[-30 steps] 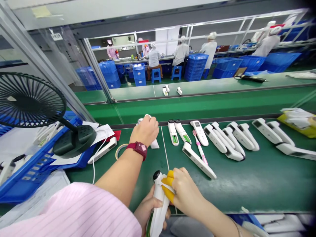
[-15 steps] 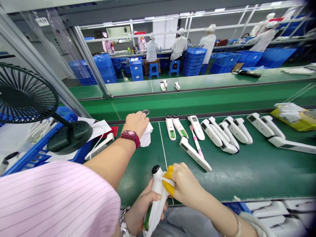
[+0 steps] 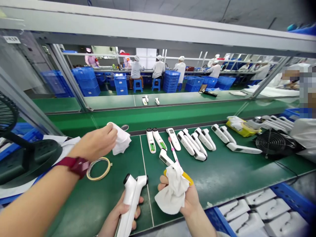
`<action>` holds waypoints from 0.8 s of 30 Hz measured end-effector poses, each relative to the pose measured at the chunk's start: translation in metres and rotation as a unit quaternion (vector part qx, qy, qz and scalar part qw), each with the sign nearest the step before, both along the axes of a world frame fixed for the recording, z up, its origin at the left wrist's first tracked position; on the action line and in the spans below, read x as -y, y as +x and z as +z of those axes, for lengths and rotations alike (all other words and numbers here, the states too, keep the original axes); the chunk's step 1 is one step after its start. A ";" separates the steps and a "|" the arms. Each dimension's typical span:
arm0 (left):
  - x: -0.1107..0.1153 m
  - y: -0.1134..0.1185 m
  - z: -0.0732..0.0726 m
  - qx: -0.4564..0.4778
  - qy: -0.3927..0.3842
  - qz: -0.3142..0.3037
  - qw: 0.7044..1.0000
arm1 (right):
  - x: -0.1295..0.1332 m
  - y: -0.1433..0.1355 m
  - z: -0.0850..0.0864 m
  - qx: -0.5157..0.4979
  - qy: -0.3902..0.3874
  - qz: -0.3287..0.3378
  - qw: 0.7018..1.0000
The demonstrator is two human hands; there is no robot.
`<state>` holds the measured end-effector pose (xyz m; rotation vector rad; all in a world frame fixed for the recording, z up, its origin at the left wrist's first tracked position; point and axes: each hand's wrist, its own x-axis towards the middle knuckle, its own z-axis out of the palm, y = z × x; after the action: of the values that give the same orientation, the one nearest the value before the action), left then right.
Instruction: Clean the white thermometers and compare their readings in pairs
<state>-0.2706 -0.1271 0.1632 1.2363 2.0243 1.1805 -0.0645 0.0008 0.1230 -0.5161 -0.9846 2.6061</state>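
At the lower middle, my left hand (image 3: 115, 212) is wrapped round two white handheld thermometers (image 3: 132, 197) lying side by side, their dark-tipped heads pointing up. To the right, my right hand (image 3: 194, 199), with yellow finger covers, grips a bunched white cloth (image 3: 170, 194) apart from the thermometers. Just beyond that cloth lie a pink and white toothbrush (image 3: 173, 152) and a white thermometer (image 3: 166, 157), partly hidden. Two more thermometers (image 3: 151, 140) show green inside their uncovered handles. From the left, a co-worker's hand (image 3: 102, 140) with a dark red wristband holds another white cloth (image 3: 120, 140).
A tape roll (image 3: 98, 177) lies below the co-worker's wrist. Several thermometers (image 3: 186, 143) line the bench's far side, with a yellow tray (image 3: 240, 126) and black fan (image 3: 271, 142) farther right. A blue crate (image 3: 217, 219) of white units stands at the lower right.
My right hand has moved right, away from the left hand, the bunched cloth now plain in it. The co-worker's hand has raised its cloth. The view has tilted up and swung right.
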 end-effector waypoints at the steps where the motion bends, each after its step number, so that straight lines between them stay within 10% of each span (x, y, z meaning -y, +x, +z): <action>1: 0.012 0.018 -0.011 0.043 0.003 0.007 0.999 | 0.000 -0.001 0.002 0.000 -0.006 0.007 1.000; 4: 0.040 0.072 -0.053 0.188 0.011 0.023 0.982 | 0.001 -0.003 0.006 0.004 -0.011 0.017 1.000; 6: 0.049 0.094 -0.077 0.528 0.070 0.125 0.837 | 0.001 -0.005 0.004 0.009 0.029 0.000 1.000; 9: 0.051 0.103 -0.095 0.681 0.094 0.151 0.710 | -0.007 -0.006 -0.005 0.084 0.266 -0.063 0.958; 14: 0.053 0.094 -0.095 0.683 0.117 0.138 0.708 | -0.035 0.001 -0.021 0.211 0.553 -0.159 0.790; 20: 0.057 0.087 -0.081 0.702 0.120 0.159 0.683 | -0.021 0.014 -0.037 0.297 0.723 0.041 0.622; 24: 0.061 0.078 -0.076 0.698 0.153 0.134 0.686 | -0.003 0.015 -0.056 0.295 0.750 0.064 0.588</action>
<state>-0.1923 -0.1882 0.0874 -0.1253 0.7854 1.7892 -0.0499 0.0034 0.0669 -0.7149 -2.8369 0.7037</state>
